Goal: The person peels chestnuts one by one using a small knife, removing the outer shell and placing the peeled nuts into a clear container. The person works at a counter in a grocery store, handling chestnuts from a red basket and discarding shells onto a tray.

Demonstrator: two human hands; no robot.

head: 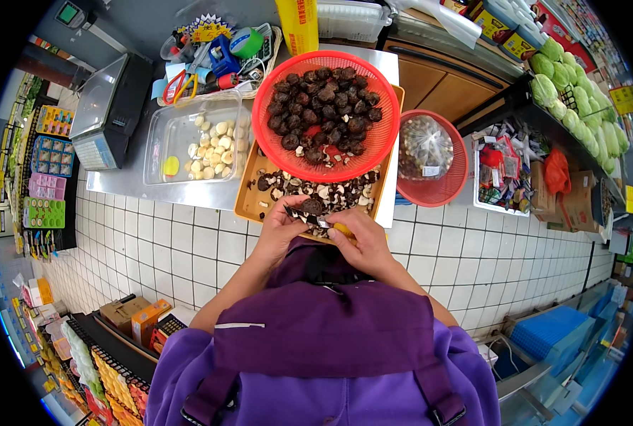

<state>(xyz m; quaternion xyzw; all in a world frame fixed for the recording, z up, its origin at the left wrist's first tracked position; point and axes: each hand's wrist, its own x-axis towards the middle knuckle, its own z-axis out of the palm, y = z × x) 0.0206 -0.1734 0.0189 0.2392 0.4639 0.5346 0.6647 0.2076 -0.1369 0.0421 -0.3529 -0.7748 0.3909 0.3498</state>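
My left hand (284, 223) holds a dark brown, round water chestnut (311, 207) between its fingers, with dark peel hanging at its edge. In my right hand (360, 234) is a small knife with a yellow handle (343, 230), its blade against the water chestnut. Both hands are over the near edge of an orange-yellow tray (245, 186) littered with dark and white peelings (324, 190). A red plastic colander (260, 144) full of unpeeled, dark water chestnuts (324, 104) rests on the tray's far part. To its left, a clear plastic container (159, 144) holds peeled, cream-coloured ones (215, 152).
A basket of tools (258, 90) with scissors (180, 88) stands behind the clear container, a scale (106, 112) at the left. Right of the metal table (119, 183) is a red basket (444, 191) with a filled plastic bag (425, 146), then a white crate (500, 206) of packets.
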